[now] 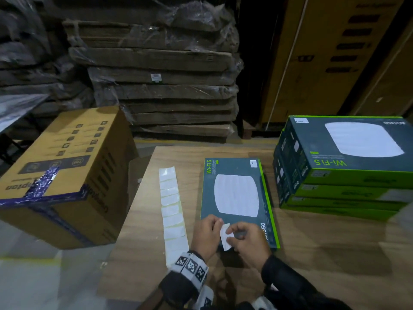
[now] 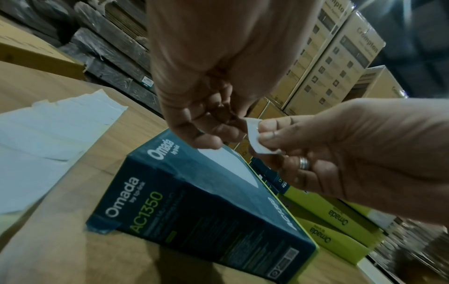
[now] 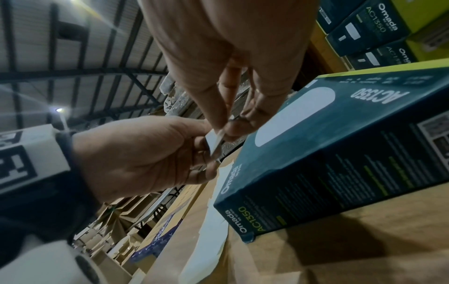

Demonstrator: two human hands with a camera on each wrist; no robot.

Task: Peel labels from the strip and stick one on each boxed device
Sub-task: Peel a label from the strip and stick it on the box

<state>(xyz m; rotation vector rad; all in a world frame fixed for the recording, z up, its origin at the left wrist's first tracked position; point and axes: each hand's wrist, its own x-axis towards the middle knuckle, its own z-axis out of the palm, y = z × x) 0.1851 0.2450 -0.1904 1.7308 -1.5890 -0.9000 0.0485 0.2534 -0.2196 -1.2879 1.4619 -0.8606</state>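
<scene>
Above the Omada AC1350 box [image 1: 237, 198], both the left hand [image 1: 206, 237] and right hand [image 1: 249, 241] pinch one white label [image 1: 224, 237] between curled fingertips.

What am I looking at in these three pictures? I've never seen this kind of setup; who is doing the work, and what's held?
No machine here: a person works bare-handed, wearing three cameras. The wide picture is from the head; the other two look along each wrist. The left hand and right hand both pinch one small white label just above the near end of a boxed device lying flat on the wooden table. To its left lies the label strip. On the right stands a stack of similar boxes; a brown carton sits far left.
</scene>
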